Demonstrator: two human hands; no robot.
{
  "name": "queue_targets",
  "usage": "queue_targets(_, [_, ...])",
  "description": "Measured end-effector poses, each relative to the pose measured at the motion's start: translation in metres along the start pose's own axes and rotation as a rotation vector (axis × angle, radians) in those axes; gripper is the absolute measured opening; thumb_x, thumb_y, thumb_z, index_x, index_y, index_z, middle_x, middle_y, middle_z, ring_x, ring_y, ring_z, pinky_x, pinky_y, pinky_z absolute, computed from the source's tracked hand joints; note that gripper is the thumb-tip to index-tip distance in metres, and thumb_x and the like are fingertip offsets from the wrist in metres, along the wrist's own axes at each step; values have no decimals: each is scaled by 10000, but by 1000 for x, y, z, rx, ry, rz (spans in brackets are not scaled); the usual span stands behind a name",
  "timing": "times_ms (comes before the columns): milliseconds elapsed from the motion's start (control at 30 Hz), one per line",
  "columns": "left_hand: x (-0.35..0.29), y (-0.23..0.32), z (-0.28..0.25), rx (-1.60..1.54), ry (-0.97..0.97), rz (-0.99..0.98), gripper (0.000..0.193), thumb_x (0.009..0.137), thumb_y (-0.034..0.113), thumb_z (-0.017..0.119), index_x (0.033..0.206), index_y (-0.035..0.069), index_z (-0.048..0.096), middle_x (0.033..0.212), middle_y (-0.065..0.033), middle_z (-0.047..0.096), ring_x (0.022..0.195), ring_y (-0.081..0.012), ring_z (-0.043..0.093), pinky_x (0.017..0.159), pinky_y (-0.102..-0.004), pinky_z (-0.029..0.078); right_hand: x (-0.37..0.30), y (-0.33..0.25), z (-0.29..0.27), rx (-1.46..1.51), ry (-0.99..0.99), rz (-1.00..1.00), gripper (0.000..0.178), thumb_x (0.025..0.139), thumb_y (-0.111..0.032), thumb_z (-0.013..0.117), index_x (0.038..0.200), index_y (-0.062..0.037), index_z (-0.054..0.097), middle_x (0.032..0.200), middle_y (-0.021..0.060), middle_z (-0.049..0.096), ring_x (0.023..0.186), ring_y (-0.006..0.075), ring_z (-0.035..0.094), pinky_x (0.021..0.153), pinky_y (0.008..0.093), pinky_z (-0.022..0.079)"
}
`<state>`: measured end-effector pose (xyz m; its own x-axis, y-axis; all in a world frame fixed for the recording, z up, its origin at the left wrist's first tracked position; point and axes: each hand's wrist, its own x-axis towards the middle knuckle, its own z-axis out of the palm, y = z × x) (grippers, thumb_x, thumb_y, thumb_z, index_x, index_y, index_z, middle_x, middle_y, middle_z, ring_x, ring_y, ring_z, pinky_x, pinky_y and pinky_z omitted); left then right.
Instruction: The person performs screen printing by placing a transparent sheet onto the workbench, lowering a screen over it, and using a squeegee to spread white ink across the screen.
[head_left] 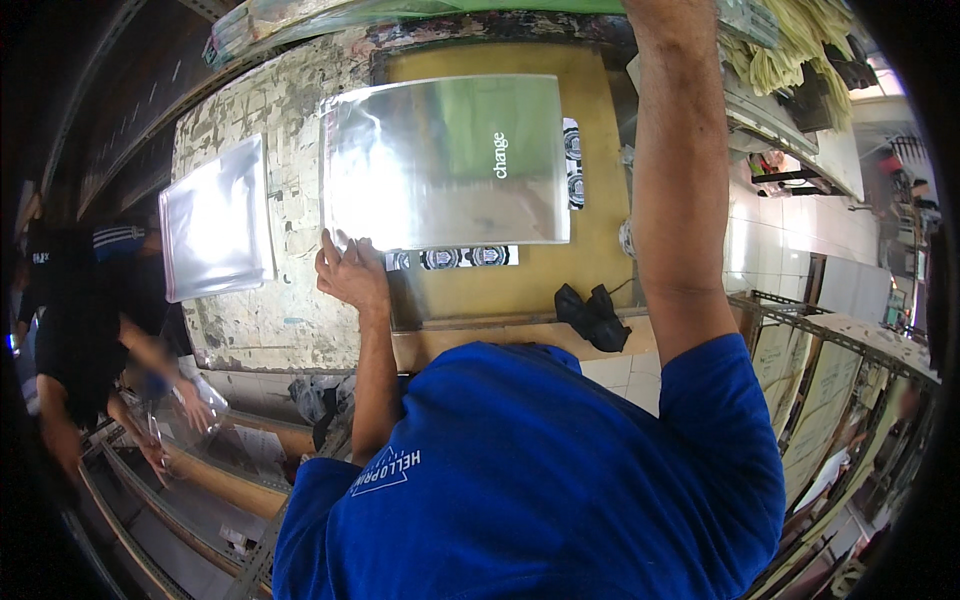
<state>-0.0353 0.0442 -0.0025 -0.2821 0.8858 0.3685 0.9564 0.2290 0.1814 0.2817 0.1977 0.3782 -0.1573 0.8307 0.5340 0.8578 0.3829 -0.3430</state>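
Note:
A clear, glossy plastic bag (450, 215) with white lettering lies on a yellowish board. The fingers of my left hand (352, 272) are closed on its near left corner. Strips with round black-and-white prints (470, 257) show from under the bag's near and right edges. My right arm (684, 170) stretches away over the right side of the board; its hand is cut off by the top edge of the view.
A stack of clear plastic bags (215, 222) sits on the paint-flecked table (295, 180) at left. A crumpled black cloth (592, 316) lies at the board's near edge. Another person (95, 290) handles clear plastic at far left. Metal racks (820, 390) stand at right.

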Motion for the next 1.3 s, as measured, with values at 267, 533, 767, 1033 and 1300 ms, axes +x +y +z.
queue_targets(267, [63, 45, -58, -633, 141, -110, 212, 896, 154, 704, 943, -37, 785, 1244, -153, 700, 1101, -323, 634, 932, -454, 495, 3, 15, 4, 43, -36, -25, 441, 811, -407, 772, 651, 0, 706, 517, 69, 589, 466, 183, 532, 477, 358, 419])
queue_targets(533, [102, -4, -82, -1028, 180, -390, 195, 957, 77, 688, 1053, -84, 742, 1263, -172, 691, 1098, -241, 664, 958, -352, 536, 2, -6, -1, -5, -26, 78, 434, 804, -391, 778, 727, 35, 744, 580, 146, 660, 532, 259, 631, 567, 400, 506])
queue_targets(767, [92, -129, -66, -973, 294, -593, 303, 958, 93, 707, 1198, -90, 695, 1108, -157, 734, 1017, -198, 669, 946, -321, 518, -6, 4, 10, -35, 129, -134, 414, 820, -386, 772, 768, 25, 758, 620, 145, 677, 578, 260, 645, 608, 383, 517])
queue_targets(1033, [80, -265, -59, -996, 348, -734, 305, 930, 174, 755, 1128, -54, 715, 1057, -103, 712, 992, -178, 630, 921, -357, 475, -5, -2, 4, 22, 25, 17, 417, 816, -371, 789, 787, 43, 748, 642, 168, 678, 588, 273, 633, 615, 396, 499])
queue_targets(1300, [76, -354, -64, -649, 379, -907, 412, 928, 292, 759, 1104, -72, 684, 1116, -167, 689, 1032, -260, 614, 941, -415, 452, -12, -8, 19, 34, 156, -100, 439, 825, -371, 790, 819, 66, 744, 668, 174, 684, 605, 263, 633, 596, 398, 474])
